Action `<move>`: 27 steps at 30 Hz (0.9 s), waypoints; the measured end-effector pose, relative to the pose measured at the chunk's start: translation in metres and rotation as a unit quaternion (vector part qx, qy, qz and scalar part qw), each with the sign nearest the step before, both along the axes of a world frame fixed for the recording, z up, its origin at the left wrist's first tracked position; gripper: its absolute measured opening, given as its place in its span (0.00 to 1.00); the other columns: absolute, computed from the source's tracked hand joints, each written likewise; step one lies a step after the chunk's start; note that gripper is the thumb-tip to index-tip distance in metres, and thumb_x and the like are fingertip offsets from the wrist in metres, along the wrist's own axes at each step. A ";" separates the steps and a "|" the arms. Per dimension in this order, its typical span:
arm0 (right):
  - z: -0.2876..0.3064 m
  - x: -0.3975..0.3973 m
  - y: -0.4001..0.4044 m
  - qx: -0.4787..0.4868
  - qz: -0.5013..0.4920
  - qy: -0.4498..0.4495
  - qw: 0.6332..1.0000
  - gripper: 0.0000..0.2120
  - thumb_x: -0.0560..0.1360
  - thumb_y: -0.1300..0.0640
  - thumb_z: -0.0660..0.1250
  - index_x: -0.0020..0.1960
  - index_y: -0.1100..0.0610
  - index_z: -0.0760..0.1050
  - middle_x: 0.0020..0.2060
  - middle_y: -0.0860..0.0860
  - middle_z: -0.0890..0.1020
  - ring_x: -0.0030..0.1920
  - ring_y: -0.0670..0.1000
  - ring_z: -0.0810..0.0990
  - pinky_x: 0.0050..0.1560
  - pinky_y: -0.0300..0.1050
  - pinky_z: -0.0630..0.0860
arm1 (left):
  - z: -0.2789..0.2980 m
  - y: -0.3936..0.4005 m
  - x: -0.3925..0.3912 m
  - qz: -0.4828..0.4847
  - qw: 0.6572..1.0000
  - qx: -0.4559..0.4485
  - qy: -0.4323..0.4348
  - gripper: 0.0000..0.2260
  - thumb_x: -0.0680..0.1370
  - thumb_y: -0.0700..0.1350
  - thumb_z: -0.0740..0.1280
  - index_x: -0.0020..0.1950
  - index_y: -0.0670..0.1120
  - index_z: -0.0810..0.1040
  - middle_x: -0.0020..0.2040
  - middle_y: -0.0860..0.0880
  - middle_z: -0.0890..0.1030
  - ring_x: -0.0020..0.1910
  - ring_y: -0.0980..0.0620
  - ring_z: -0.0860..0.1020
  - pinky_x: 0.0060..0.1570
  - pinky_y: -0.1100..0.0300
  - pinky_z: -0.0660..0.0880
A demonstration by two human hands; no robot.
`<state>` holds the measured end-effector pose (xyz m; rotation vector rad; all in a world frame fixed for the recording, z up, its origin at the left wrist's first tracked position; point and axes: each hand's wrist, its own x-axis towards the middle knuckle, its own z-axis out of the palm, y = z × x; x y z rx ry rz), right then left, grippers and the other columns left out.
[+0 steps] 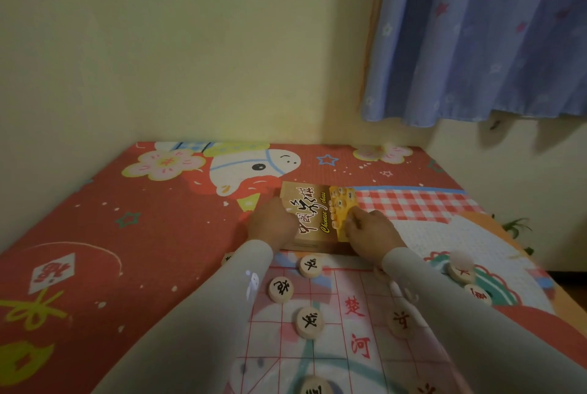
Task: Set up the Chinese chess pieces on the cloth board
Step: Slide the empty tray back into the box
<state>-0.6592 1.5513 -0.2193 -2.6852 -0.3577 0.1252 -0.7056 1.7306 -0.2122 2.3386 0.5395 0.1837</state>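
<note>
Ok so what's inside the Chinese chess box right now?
Cannot tell: the Chinese chess box looks closed, with both hands on it, so its inside is hidden. Several wooden chess pieces already lie outside on the cloth board.

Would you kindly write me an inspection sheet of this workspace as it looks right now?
Surface: red cartoon-print mat reaching to the wall corner.
Job's things: cloth board with a red grid spread at the near edge; Chinese chess box lying just beyond it; round wooden pieces scattered, several on the board, two off it to the right.
Clutter: nothing seen.
Grippers: left hand on the box's left side, right hand on its right side, both holding it.
Cables: nothing seen.
Surroundings: pale yellow wall; blue curtain at upper right; a small green plant past the mat's right edge.
</note>
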 end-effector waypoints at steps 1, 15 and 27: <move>0.001 0.001 0.001 0.013 -0.004 0.013 1.000 0.14 0.81 0.49 0.52 0.56 0.55 0.71 0.50 0.57 0.76 0.48 0.57 0.75 0.48 0.48 0.73 | 0.002 -0.001 -0.001 0.009 0.999 -0.040 -0.018 0.09 0.75 0.40 0.61 0.54 0.42 0.76 0.51 0.47 0.78 0.53 0.41 0.77 0.45 0.58 0.70; 0.043 -0.077 0.080 0.375 0.035 0.078 0.923 0.19 0.77 0.58 0.61 0.67 0.51 0.73 0.51 0.54 0.81 0.41 0.49 0.78 0.44 0.47 0.78 | 0.041 0.105 -0.096 0.102 0.932 -0.298 -0.178 0.14 0.74 0.33 0.66 0.57 0.45 0.80 0.41 0.52 0.83 0.36 0.53 0.80 0.38 0.61 0.75; 0.012 -0.199 0.232 0.283 0.242 0.152 0.916 0.16 0.76 0.63 0.65 0.62 0.65 0.73 0.57 0.61 0.79 0.59 0.59 0.77 0.60 0.49 0.71 | 0.007 0.239 -0.277 0.282 0.917 -0.221 -0.174 0.14 0.73 0.34 0.66 0.57 0.43 0.82 0.45 0.48 0.84 0.42 0.50 0.81 0.52 0.55 0.78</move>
